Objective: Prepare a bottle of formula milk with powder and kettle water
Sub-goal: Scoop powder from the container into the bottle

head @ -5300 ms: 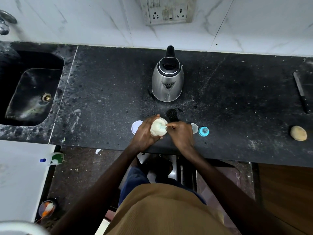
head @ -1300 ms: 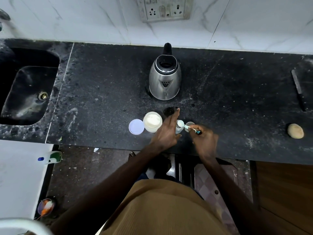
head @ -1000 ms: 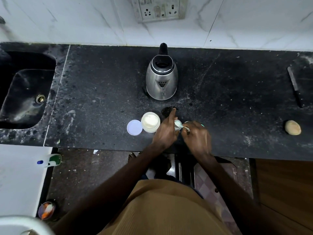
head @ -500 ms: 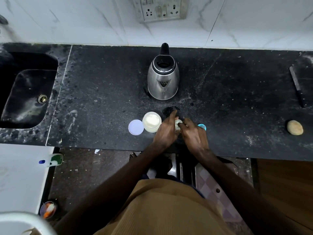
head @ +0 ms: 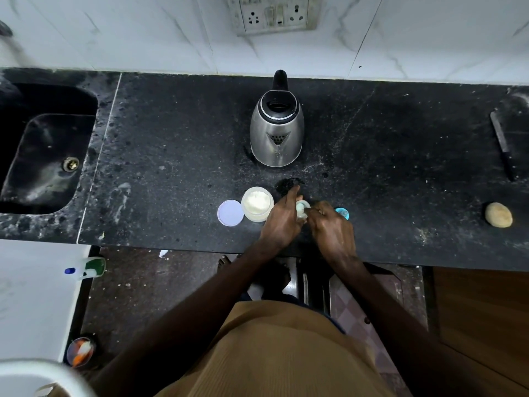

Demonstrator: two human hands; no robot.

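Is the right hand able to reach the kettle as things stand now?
Probably yes, but not at once. The counter between the right hand and the kettle is bare, yet that hand is busy at the bottle, which the left hand steadies.

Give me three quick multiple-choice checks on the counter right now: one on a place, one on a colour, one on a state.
1. Where is the kettle?
A. in the sink
B. behind the hands, by the wall
C. on the floor

2. What colour is the small cap beside the right hand?
A. blue
B. red
C. yellow

3. What state is the powder jar in?
A. lidded
B. tipped over
C. open, lid lying beside it

Answers: 1 B, it stands on the counter below the socket; 2 A, it shows light blue; 3 C, white powder is visible inside.
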